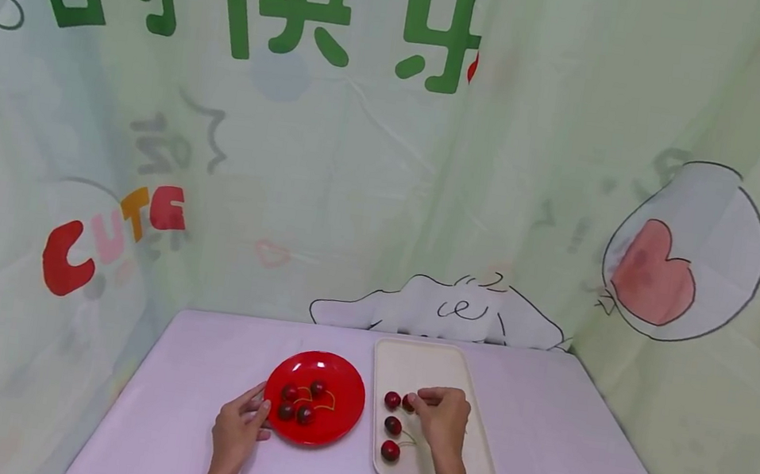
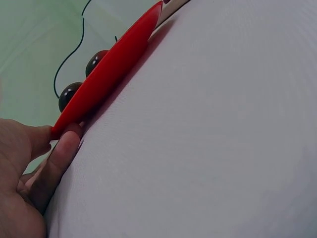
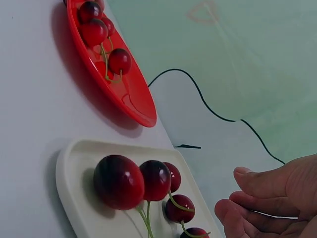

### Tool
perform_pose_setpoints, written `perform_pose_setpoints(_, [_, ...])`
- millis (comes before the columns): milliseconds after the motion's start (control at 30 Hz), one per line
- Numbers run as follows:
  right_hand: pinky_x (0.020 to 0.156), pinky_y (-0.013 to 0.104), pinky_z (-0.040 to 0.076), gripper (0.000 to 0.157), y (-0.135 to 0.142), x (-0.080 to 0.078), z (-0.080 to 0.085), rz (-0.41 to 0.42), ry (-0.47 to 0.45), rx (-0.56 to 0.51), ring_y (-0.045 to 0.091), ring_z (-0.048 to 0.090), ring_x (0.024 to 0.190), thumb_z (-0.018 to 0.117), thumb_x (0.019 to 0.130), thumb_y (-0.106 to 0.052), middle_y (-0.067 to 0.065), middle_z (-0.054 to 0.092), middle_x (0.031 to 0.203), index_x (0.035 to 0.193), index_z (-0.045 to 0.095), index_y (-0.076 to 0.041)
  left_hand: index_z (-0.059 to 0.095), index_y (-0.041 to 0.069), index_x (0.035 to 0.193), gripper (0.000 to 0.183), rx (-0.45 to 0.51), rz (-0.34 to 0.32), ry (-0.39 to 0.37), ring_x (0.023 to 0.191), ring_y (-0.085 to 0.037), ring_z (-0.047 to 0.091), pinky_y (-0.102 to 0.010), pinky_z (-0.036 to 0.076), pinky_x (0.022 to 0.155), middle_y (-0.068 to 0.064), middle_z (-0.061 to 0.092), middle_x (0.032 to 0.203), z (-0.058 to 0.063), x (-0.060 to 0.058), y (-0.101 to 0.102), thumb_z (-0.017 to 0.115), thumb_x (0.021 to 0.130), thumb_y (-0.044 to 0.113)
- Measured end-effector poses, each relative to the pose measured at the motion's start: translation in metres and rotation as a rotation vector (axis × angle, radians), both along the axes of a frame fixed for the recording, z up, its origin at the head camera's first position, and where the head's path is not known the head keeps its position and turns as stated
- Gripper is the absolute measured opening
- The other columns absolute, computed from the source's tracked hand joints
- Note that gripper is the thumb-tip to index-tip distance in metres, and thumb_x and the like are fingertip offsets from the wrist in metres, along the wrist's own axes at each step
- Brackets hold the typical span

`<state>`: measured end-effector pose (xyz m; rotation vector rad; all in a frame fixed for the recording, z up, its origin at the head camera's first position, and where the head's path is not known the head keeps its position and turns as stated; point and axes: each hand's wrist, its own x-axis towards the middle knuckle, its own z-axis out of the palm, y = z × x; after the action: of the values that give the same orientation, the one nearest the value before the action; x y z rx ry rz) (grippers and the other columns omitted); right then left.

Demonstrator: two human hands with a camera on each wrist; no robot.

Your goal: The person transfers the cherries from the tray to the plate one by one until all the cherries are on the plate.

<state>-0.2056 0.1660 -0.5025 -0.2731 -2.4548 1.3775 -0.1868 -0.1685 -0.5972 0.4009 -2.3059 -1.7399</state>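
Your left hand (image 1: 238,426) pinches the left rim of the red plate (image 1: 344,396), thumb above. Your right hand (image 1: 445,422) is over the tray (image 1: 424,363), thumb and fingers apart near its cherries (image 1: 393,425). The tray, right of the plate on the counter (image 1: 553,452), runs lengthwise away from you; 2 stems (image 3: 148,218) point right. The head view shows 4 tray cherries, the right wrist view 5; the left wrist view reveals fingers beneath the rim.
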Motion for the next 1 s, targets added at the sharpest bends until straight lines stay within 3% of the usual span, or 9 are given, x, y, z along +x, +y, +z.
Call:
perform_pose_setpoints(267, [0.055, 0.019, 0.052, 0.014, 0.011, 0.005, -0.010, -0.023, 0.003, -0.015, 0.014, 0.074, 0.062, 0.087, 0.089, -0.004, 0.020, 0.080, 0.078, 0.092, 0.083, 0.009, 0.065, 0.009, 0.152, 0.045, -0.021, 0.019, -0.021, 0.066, -0.016, 0.079, -0.022, 0.065, 0.061, -0.026, 0.075, 0.119, -0.004, 0.003, -0.003, 0.071, 0.107, 0.011])
perform_pose_setpoints(667, [0.056, 0.024, 0.048, 0.014, 0.026, 0.010, -0.025, -0.020, -0.060, 0.019, 0.013, 0.070, 0.058, 0.087, 0.088, -0.005, 0.013, 0.077, 0.070, 0.090, 0.083, 0.008, 0.064, 0.009, 0.153, 0.046, -0.017, 0.007, -0.028, 0.069, -0.016, 0.080, -0.023, 0.065, 0.062, -0.026, 0.074, 0.119, -0.003, 0.001, -0.002, 0.069, 0.107, 0.010])
perform_pose_setpoints(1000, [0.063, 0.031, 0.052, 0.011, 0.026, 0.010, -0.046, -0.026, -0.076, 0.079, 0.012, 0.066, 0.069, 0.091, 0.082, -0.006, 0.008, 0.078, 0.075, 0.089, 0.085, -0.001, 0.063, 0.009, 0.154, 0.046, -0.006, -0.007, -0.027, 0.071, -0.017, 0.080, -0.023, 0.066, 0.063, -0.026, 0.073, 0.119, -0.003, -0.001, 0.000, 0.069, 0.108, 0.012])
